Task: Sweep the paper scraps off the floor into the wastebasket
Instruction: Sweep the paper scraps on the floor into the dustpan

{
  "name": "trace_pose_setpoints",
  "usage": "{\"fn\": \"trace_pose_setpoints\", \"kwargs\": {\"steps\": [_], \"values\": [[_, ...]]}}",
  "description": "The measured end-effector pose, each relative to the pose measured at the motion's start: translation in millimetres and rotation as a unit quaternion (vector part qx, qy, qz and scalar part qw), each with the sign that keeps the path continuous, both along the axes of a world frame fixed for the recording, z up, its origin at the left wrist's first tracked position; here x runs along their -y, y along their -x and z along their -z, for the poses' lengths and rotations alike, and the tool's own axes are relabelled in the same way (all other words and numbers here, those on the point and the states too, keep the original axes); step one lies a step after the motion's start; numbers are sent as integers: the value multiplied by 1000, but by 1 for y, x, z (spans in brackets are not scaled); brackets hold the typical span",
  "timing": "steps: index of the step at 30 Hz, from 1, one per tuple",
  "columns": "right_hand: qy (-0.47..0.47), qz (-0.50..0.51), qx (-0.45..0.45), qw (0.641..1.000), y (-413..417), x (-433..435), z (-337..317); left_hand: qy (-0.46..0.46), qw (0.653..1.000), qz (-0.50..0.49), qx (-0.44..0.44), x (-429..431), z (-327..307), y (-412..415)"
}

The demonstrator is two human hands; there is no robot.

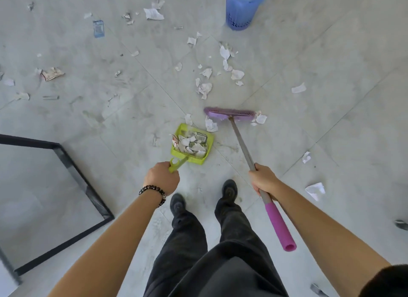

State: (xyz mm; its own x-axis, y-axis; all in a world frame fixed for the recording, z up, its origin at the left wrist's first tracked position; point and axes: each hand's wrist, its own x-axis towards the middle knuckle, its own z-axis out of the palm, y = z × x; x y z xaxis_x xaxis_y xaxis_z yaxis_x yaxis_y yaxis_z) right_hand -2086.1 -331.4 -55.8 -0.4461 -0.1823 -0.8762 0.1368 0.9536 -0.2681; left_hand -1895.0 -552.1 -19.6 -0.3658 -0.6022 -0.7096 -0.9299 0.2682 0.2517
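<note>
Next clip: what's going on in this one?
A person is sweeping up torn paper. The left hand grips the handle of a green dustpan, which already has scraps in it. The right hand holds a purple broom, its head on the floor just beyond the pan. Many paper scraps lie scattered; the blue wastebasket stands further ahead.

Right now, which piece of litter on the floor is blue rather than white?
The small rectangular packet lying well left of the wastebasket; the other scraps are white or tan.

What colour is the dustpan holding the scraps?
Lime green dustpan, seen in the head view.
</note>
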Motion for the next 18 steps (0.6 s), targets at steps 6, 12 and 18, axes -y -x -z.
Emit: {"fn": "trace_pose_setpoints", "kwargs": {"steps": [6, 12, 18], "values": [[95, 92, 30, 991, -39, 9, -44, -33, 999, 25, -16, 55, -16, -17], [105, 3, -14, 994, -62, 72, -18, -60, 997, -24, -32, 89, -26, -62], [83, -108, -41, 990, -54, 100, -6, -65, 997, -31, -34, 89, -18, -89]]}}
